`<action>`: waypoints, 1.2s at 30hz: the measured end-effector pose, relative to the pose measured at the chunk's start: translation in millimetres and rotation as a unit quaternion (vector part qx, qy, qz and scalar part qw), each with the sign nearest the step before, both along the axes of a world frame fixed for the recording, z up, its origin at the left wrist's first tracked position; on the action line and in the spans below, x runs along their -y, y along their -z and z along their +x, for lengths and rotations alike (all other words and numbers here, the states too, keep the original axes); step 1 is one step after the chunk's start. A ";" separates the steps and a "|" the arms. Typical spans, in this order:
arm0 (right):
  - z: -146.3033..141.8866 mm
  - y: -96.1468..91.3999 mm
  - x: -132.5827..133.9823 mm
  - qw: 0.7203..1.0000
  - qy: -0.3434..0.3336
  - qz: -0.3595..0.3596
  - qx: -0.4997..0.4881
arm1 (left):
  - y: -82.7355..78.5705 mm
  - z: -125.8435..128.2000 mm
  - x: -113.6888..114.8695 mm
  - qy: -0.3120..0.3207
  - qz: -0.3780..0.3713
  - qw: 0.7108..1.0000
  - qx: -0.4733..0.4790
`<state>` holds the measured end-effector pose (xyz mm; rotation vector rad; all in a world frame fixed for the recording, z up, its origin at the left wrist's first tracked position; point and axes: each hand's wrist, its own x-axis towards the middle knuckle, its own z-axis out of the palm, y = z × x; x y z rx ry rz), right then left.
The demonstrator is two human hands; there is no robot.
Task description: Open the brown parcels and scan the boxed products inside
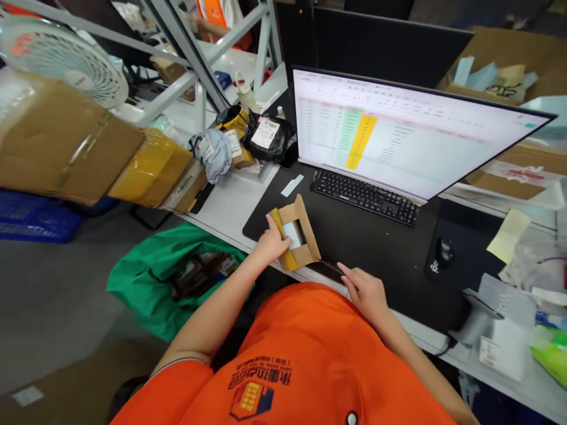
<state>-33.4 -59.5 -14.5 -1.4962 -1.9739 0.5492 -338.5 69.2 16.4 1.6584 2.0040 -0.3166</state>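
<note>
My left hand (271, 243) is closed around a small cardboard box (305, 255) with yellow tape along its near side. The box is tilted and its flap stands up, showing a pale item (292, 234) inside. To the right, my right hand (367, 290) pinches a thin, dark blade-like tool (331, 267). The tool's tip is close to the box's lower right corner; whether it touches is unclear. Both hands are over the front edge of a black desk mat (354, 242).
A monitor (398, 130), keyboard (363, 196) and mouse (444, 250) occupy the desk. Wrapped parcels (267, 139) stand at back left, larger cartons (66, 141) beyond. A green sack (146, 271) holding packages hangs below left. A handheld scanner (481, 319) lies right.
</note>
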 end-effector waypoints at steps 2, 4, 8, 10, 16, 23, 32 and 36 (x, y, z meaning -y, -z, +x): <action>-18.7 -0.6 0.4 0.998 -0.054 -0.014 0.016 | 6.2 10.7 4.2 -0.017 0.017 0.999 0.037; -25.9 0.2 1.2 0.998 -0.057 -0.011 0.020 | 10.7 21.5 5.0 -0.027 0.034 0.997 0.058; -21.4 1.2 6.0 0.991 -0.075 0.050 0.098 | 14.5 33.1 -0.1 -0.029 0.053 0.996 0.064; -20.3 1.8 7.8 0.977 -0.100 0.097 0.159 | 14.6 34.9 -3.1 -0.026 0.053 0.996 0.060; -33.4 10.4 3.6 0.960 -0.105 0.147 0.215 | 14.0 35.7 -4.1 -0.022 0.054 0.997 0.041; -30.9 12.2 6.9 0.958 -0.047 0.141 0.246 | 8.4 31.1 -1.2 -0.018 0.022 0.997 0.071; -10.5 16.0 13.7 0.972 0.043 0.066 0.221 | 10.8 11.5 3.9 -0.095 -0.008 0.967 0.235; 1.0 18.8 12.9 0.961 0.111 0.052 0.247 | 20.7 0.7 12.5 -0.146 -0.059 0.889 0.430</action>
